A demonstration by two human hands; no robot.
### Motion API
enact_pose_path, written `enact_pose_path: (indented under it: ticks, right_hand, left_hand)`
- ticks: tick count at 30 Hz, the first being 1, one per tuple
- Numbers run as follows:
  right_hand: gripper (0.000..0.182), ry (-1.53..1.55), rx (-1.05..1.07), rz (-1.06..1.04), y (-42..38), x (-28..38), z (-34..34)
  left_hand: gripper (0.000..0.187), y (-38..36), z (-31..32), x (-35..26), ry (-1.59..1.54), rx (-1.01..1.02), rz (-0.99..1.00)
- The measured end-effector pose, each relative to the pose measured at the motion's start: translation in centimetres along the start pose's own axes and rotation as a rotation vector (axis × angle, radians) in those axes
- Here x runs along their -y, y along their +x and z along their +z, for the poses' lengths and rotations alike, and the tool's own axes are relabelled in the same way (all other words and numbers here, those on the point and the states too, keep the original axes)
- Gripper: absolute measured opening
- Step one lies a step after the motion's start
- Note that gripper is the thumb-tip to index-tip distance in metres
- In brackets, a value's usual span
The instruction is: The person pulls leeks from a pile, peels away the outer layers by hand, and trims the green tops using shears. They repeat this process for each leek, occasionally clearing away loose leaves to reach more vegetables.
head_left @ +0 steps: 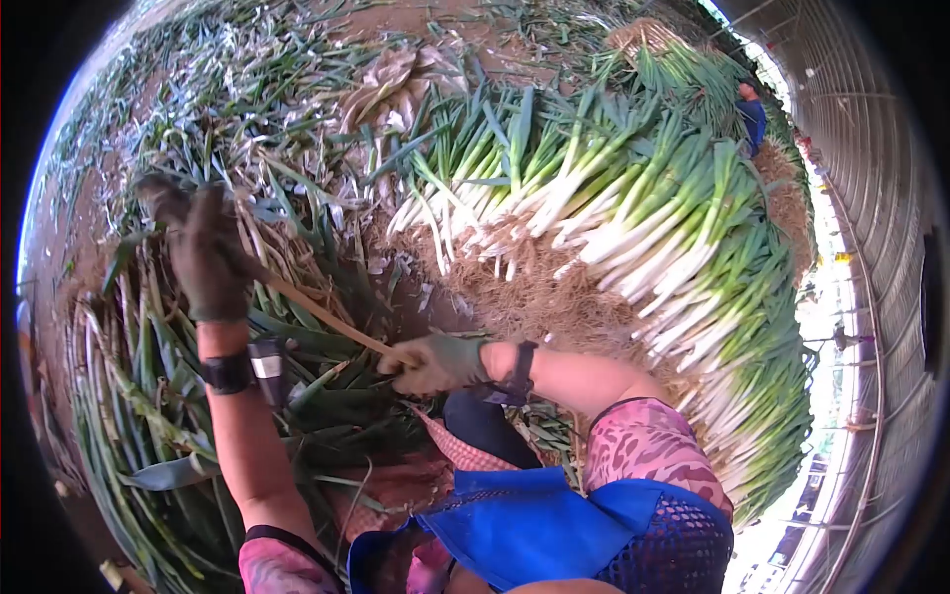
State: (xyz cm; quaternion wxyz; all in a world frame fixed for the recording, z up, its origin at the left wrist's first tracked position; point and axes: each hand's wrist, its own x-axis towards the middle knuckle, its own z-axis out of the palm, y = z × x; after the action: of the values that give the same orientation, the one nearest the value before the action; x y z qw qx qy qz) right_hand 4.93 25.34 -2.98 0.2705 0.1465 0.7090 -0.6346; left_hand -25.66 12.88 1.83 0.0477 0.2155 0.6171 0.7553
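Note:
A long tan strip (322,315), perhaps a dry stalk or leaf, stretches straight between my two gloved hands. My right hand (435,364) is closed around its lower end. At the upper end, my left hand (210,252) meets the strip near the thumb and appears closed on it; its fingertips are blurred. Beneath my left hand lies a heap of untrimmed green onions (148,366) with long dark leaves. Right of my hands, cleaned green onions (633,213) lie in a wide curved row, white stems inward and green tops outward.
Trimmed roots (539,287) are piled along the inner edge of the row. Leaf scraps (267,89) cover the ground at upper left. A person in blue (752,124) is partly visible at upper right. A blue apron (534,525) covers my lap. A ribbed greenhouse wall (876,148) curves along the right.

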Motion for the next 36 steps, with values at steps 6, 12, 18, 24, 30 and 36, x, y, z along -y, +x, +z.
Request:
enact_pose_path:
  ticks: [6, 12, 18, 24, 30, 36]
  right_hand:
    - [0.042, -0.529, -0.023, 0.258, -14.3, -7.3, 1.9]
    - [0.042, -1.085, 0.298, 1.039, -30.0, -10.1, 2.4]
    - [0.039, -0.748, -0.299, 0.828, -34.3, -11.7, 4.0]
    - [0.023, -0.041, -0.546, -0.176, -19.8, 19.7, 10.4]
    - [0.026, 0.223, -0.141, -0.493, -8.3, 31.6, 13.2]
    - [0.029, 0.226, 0.077, -0.104, -3.0, 33.8, 11.7]
  left_hand:
    - [0.041, 12.2, -9.6, -22.5, -0.238, -0.124, 0.199]
    - [0.043, 19.6, -23.3, -41.5, 0.035, 0.052, 0.526]
    - [0.025, 16.4, -41.9, -51.5, 0.605, 0.272, 0.357]
    - [0.015, 1.0, -23.9, -36.0, -0.891, 0.284, -0.086]
    - [0.035, -5.9, -12.3, -30.0, -1.113, -0.023, -0.249]
    - [0.046, -7.2, -9.8, -29.4, -0.253, 0.14, -0.471]
